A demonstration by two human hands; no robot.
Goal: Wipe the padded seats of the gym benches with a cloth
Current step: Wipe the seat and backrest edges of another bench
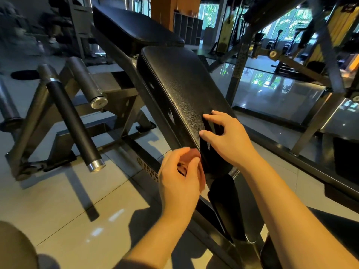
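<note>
- Left hand (180, 177): nearest me, fingers curled round a reddish cloth (194, 154), just beside the seat's lower edge; the view here is blurred.
- Right hand (229, 138): fingers wide, holding nothing, tips at the lower end of the padded seat (184, 88).
- Step, as I judge it: cloth being readied. Next it needs laying flat on the surface and drawing along it.
- Containers: cubby shelf (187, 30) far behind; contents too dim to tell.

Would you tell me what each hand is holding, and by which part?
The left hand grips a reddish cloth, bunched up in its fingers; the right hand holds nothing, spread over the pad.
</note>
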